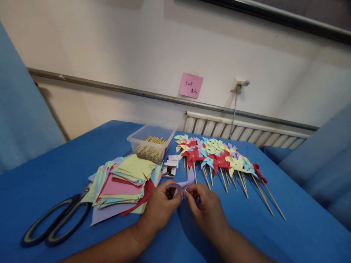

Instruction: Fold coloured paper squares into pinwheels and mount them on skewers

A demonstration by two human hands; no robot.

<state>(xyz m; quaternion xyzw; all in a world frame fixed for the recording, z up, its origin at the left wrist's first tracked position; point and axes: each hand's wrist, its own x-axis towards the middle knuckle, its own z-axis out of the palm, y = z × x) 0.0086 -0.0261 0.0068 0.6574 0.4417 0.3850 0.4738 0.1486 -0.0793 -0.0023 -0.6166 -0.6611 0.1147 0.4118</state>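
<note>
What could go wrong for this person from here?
The purple paper bends between the left hand and right hand; it might crease or tear if pulled. The left hand is close to the loose paper stack, so a nudge could make it slide. The small open box sits just beyond the hands; a bump might spill its dark contents.

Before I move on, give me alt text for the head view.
Left hand and right hand hold curled purple paper over a blue tablecloth. Stacked coloured paper and scissors lie left, stick-mounted pinwheels right, a clear tub of sticks beyond.
</note>
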